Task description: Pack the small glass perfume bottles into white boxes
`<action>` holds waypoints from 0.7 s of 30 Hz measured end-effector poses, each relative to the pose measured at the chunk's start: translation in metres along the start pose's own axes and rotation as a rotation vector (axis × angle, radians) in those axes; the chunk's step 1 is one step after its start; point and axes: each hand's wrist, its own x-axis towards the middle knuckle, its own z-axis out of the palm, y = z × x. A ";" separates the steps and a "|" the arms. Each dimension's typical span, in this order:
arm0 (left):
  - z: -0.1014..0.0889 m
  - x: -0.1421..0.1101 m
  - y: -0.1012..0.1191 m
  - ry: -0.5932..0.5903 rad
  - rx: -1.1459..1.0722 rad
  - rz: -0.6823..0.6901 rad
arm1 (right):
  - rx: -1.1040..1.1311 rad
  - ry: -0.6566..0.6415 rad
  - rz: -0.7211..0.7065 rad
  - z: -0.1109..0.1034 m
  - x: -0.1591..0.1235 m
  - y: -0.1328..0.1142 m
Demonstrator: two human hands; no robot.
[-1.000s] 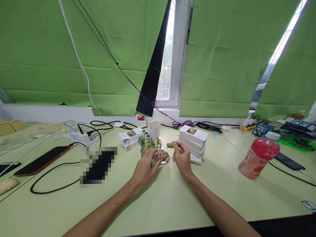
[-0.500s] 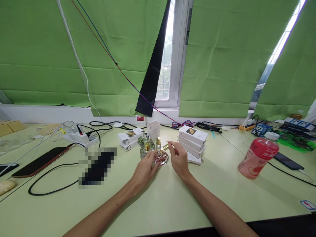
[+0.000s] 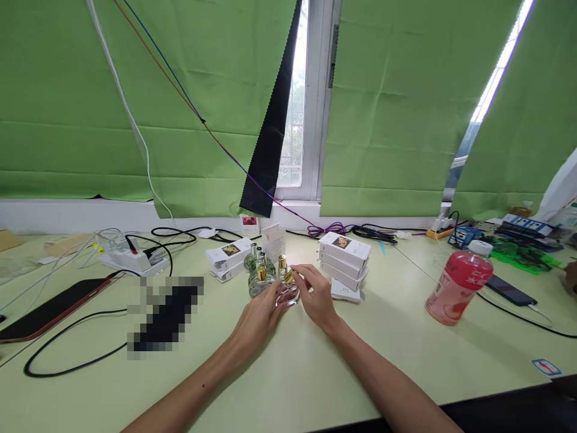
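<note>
My left hand (image 3: 260, 310) is closed around the side of a round glass perfume bottle (image 3: 288, 296) with pinkish contents, which rests on the table. Between the fingertips of my right hand (image 3: 317, 296) is a small gold cap (image 3: 289, 277), held tilted at the bottle's neck; whether it is seated there I cannot tell. Just behind stand several similar round glass bottles (image 3: 256, 284), packed close together, some with gold tops and some with silvery ones. Past my right hand a stack of white boxes (image 3: 345, 257) stands, with another flat white box (image 3: 345, 291) in front of it.
More white boxes (image 3: 228, 255) and an upright white folded card (image 3: 274, 242) stand behind the bottles. A pink drink bottle (image 3: 458, 285) is to the right, near a phone (image 3: 511, 290). On the left lie a tablet-like device (image 3: 54, 307), a power strip (image 3: 130, 260) and loose cables.
The gold cap has moved left, from beside the pink bottle to its neck, with my right hand. My left hand keeps its hold. The whole view has shifted slightly.
</note>
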 end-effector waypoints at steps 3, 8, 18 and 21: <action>-0.001 -0.001 0.001 0.004 -0.014 0.005 | 0.006 -0.063 -0.007 0.002 -0.002 0.004; -0.003 -0.001 0.005 0.001 -0.062 0.012 | 0.000 -0.149 -0.005 0.005 -0.006 0.014; 0.000 -0.002 0.002 0.026 -0.068 0.016 | -0.074 -0.213 0.019 0.003 -0.007 0.015; -0.001 -0.002 0.002 0.004 -0.058 -0.001 | -0.078 -0.210 0.040 0.003 -0.007 0.014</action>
